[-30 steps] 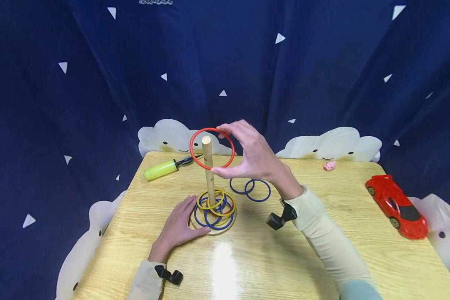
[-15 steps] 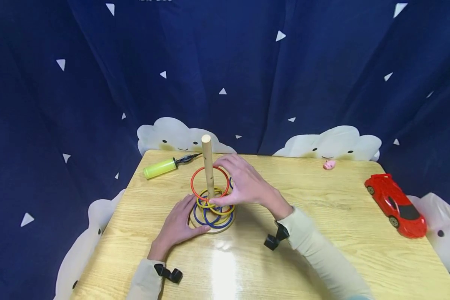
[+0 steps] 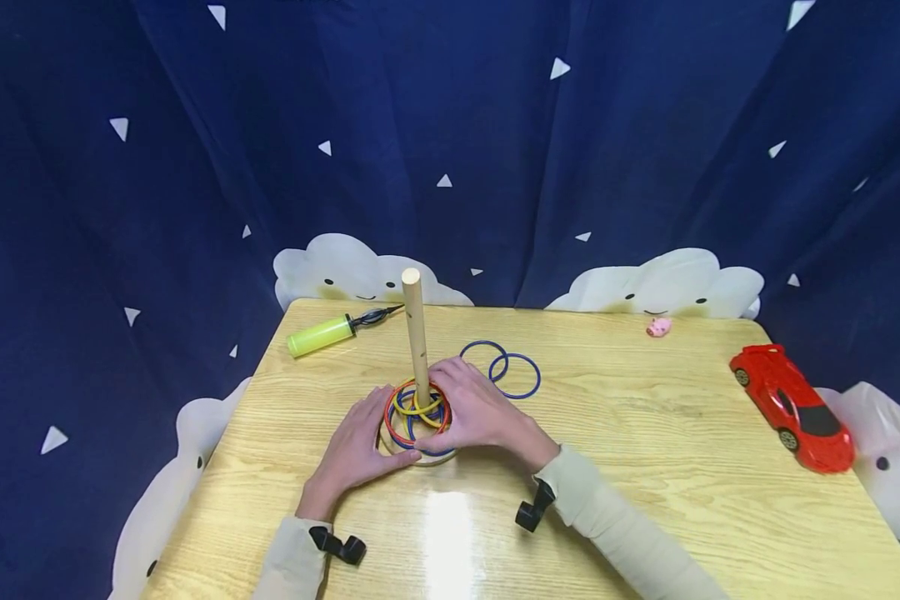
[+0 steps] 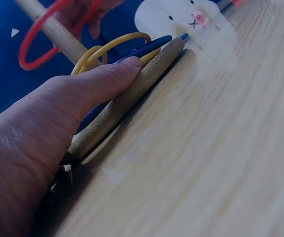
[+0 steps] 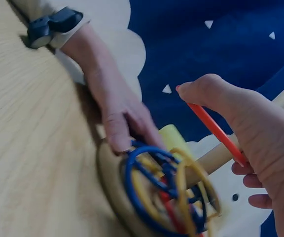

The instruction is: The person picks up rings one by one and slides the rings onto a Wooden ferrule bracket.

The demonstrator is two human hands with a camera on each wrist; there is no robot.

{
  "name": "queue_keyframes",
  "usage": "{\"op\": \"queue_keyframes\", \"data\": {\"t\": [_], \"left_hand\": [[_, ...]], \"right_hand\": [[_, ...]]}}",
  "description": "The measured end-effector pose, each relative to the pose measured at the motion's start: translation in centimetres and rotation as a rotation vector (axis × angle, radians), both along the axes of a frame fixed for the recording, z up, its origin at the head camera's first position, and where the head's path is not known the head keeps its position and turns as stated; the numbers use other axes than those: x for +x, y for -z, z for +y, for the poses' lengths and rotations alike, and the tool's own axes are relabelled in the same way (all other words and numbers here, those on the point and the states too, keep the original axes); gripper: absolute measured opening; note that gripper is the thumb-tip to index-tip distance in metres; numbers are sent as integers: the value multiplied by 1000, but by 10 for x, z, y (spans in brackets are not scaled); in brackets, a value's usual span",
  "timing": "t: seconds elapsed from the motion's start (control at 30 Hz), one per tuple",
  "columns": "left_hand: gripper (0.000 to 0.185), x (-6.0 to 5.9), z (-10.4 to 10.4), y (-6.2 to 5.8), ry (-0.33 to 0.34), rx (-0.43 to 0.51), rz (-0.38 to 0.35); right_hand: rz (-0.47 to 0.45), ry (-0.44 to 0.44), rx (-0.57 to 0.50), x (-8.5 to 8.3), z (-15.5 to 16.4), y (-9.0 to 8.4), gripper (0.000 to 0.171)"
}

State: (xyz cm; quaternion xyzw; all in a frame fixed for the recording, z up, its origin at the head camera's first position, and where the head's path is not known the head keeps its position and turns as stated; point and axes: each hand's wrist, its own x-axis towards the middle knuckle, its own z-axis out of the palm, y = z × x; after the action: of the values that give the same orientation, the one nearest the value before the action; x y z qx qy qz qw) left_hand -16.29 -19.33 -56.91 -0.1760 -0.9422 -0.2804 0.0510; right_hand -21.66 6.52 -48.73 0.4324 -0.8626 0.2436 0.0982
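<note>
A wooden peg (image 3: pixel 416 333) rises from a round wooden base (image 3: pixel 435 460), with several blue and yellow rings and a little red stacked around its foot. My left hand (image 3: pixel 351 446) grips the base from the left; in the left wrist view its thumb (image 4: pixel 107 81) presses on the base's rim. My right hand (image 3: pixel 483 410) pinches a red ring (image 5: pixel 213 129) between thumb and fingers. That ring encircles the peg low down, overlapping the stack in the head view. Both wrist views show it above the other rings.
Two overlapping blue rings (image 3: pixel 525 396) lie behind my right hand. A yellow-green hand pump (image 3: pixel 321 337) is at the back left. A pink pig toy (image 3: pixel 658 327) sits near the back edge, and a red toy car (image 3: pixel 793 410) lies at the right.
My right hand has brought the red ring down along the peg, from around its top to the stack at the foot. The left hand has stayed at the base.
</note>
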Motion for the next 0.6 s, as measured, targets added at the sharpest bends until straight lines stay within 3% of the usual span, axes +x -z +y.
{"op": "queue_keyframes", "data": {"t": [0.37,0.6], "left_hand": [[127,-1,0,2,-2,-36,-3],[126,-1,-1,3,-1,-33,-8]], "right_hand": [[33,17,52,5,1,29,94],[-54,36,-4,10,13,31,96]]}}
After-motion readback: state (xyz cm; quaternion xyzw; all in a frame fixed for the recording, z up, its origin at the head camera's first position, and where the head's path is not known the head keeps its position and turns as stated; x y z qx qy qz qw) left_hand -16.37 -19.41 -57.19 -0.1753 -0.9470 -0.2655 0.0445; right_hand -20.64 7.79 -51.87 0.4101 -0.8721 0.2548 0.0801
